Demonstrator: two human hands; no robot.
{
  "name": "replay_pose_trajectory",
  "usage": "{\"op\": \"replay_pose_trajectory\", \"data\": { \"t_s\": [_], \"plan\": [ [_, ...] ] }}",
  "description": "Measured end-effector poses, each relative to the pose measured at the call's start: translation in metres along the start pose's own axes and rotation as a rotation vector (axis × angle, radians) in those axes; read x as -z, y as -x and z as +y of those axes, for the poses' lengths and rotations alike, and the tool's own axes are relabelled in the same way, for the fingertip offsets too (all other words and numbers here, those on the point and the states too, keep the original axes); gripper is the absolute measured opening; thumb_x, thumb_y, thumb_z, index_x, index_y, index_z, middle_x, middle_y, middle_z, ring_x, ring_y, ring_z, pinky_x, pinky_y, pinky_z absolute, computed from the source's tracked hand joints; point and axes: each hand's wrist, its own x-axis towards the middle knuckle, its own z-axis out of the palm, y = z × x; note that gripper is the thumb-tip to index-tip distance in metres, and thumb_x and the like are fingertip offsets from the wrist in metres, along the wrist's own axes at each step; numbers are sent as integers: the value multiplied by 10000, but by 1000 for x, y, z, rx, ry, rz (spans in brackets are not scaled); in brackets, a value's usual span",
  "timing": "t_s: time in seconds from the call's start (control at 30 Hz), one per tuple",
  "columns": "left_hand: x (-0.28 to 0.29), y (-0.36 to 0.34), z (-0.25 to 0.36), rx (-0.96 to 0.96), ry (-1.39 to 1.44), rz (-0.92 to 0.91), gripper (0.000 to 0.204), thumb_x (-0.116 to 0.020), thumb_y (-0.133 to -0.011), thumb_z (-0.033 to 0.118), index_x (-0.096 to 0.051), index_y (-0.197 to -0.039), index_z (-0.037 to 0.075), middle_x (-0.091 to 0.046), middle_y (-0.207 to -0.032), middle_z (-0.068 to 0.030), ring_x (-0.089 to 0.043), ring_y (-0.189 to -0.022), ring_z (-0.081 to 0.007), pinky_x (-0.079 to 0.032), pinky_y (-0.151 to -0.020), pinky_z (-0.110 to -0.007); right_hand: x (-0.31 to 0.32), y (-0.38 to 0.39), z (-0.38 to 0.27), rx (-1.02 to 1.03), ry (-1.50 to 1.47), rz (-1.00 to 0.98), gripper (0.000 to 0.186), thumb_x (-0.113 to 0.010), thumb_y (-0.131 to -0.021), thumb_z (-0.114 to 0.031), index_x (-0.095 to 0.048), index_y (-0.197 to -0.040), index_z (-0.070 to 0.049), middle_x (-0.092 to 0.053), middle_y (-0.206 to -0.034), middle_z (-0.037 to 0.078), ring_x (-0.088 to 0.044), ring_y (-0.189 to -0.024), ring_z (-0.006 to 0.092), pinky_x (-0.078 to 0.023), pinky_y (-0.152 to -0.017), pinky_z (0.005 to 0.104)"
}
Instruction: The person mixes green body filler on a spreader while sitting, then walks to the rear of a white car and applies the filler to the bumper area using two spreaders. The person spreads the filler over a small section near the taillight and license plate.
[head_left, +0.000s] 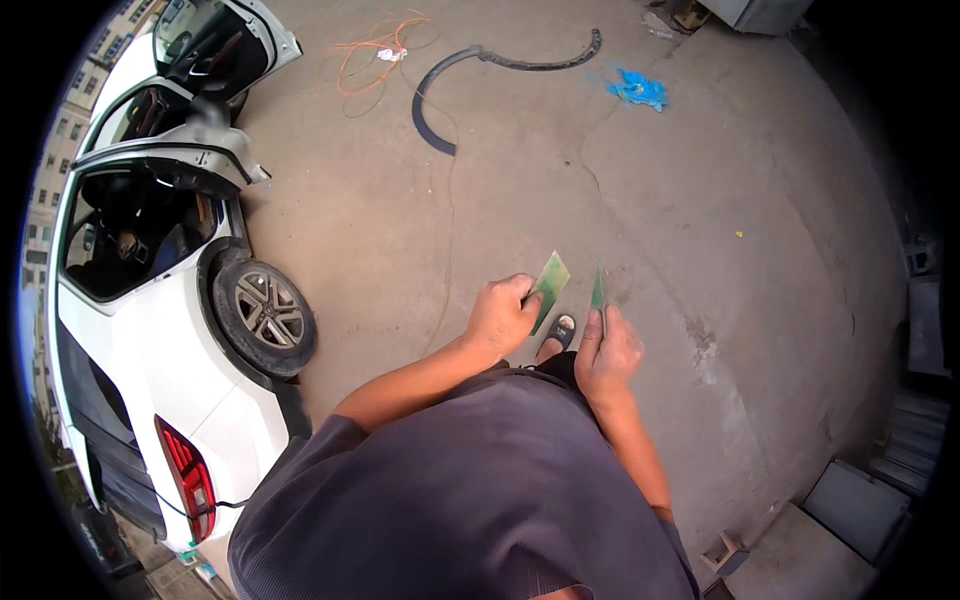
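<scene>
In front of my body, my left hand (505,318) is closed around a flat green scraper (552,285), its wide blade tilted up and away from me. To its right, my right hand (608,352) grips a second green scraper (598,290), which shows narrow, nearly edge-on. The two blades are apart, with a strip of floor between them. Fingers cover the lower part of each scraper.
At left stands a white car (215,405) with open doors (215,150) and a rear wheel (268,318). Farther off on the concrete lie a black curved trim strip (432,118), an orange cable (348,72) and crumpled blue plastic (640,90). A small stool-like block (727,553) sits lower right.
</scene>
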Motion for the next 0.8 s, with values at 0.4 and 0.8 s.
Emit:
{"op": "replay_pose_trajectory", "data": {
  "t_s": [0.4,0.8],
  "plan": [
    [33,-133,-15,462,1019,-143,239,-596,-987,149,-645,-1153,-16,-687,-1020,-72,-639,-941,-161,-515,-853,-330,-73,-201,105,-497,-753,-460,334,-563,-1027,-280,-631,-1088,42,-708,-946,119,-678,-838,239,-545,-734,392],
    [66,-359,-29,447,1482,-597,277,-626,-994,208,-614,-1147,-22,-689,-992,-70,-661,-908,-175,-535,-793,-326,-190,-420,67,-746,-1251,-480,498,-692,-903,-532,-571,-1133,-107,-472,-761,-57,-393,-501,26,-315,-397,194]
  ]
}}
